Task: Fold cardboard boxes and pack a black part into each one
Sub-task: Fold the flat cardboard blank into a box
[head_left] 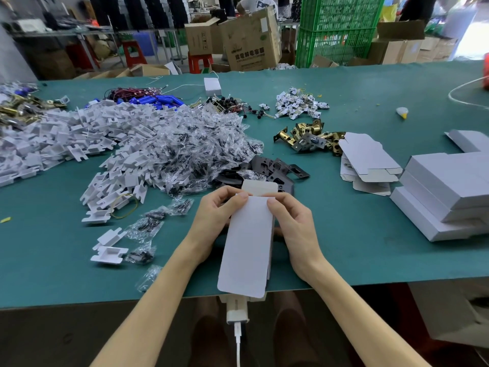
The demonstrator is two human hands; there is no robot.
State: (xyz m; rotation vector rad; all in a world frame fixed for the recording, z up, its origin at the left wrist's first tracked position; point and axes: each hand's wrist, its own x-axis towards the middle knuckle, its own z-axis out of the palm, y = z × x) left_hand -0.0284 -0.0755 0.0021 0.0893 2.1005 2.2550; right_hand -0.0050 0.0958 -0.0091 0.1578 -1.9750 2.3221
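Centrally, the green table (357, 247) is carrying a wide heap of clear bags and white trays (169, 144) at left and stacked white boxes (444, 197) at right, leaving bare cloth along the front edge beside both arms. A white cardboard box (248, 242) is being held over that edge, its rounded flap overhanging. The left hand (214, 218) and right hand (293, 223) are pinching its far end, fingers curled against it. Black parts (275, 170) are lying just beyond the box.
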